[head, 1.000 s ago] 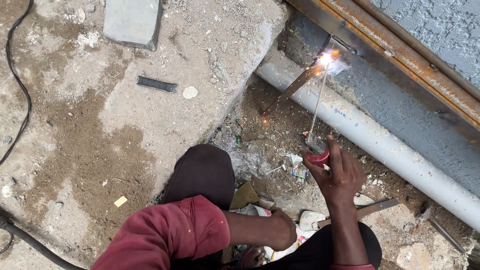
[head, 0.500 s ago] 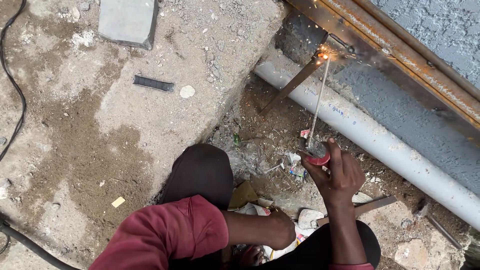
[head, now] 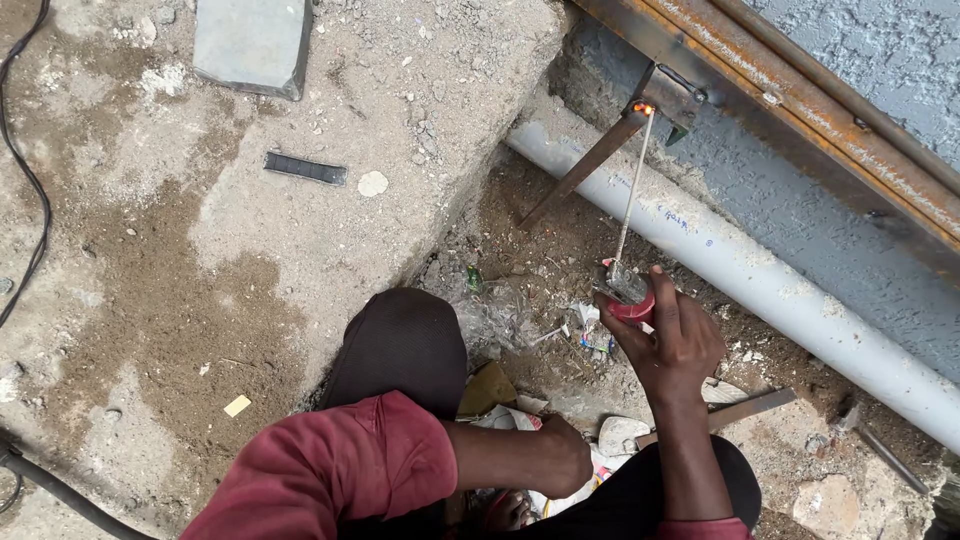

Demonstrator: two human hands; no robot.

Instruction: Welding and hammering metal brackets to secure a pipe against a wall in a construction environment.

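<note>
At nine o'clock I note a black cable (head: 30, 190) running along the concrete slab (head: 300, 250), clear of the work. At eleven o'clock lies a grey block (head: 252, 42), with a small dark metal strip (head: 305, 168) just below it. My left hand (head: 560, 458) rests at six o'clock against the knee, fingers curled shut on nothing I can see, apparently to steady the body. At three o'clock my right hand (head: 672, 345) has its fingers wrapped around the red electrode holder (head: 630, 296), which carries the welding rod (head: 630, 190) pointing up towards one o'clock. Its glowing tip (head: 643, 108) touches the rusty steel frame (head: 800, 110) beside a slanted brace (head: 580, 170), above the grey pipe (head: 760, 280).
</note>
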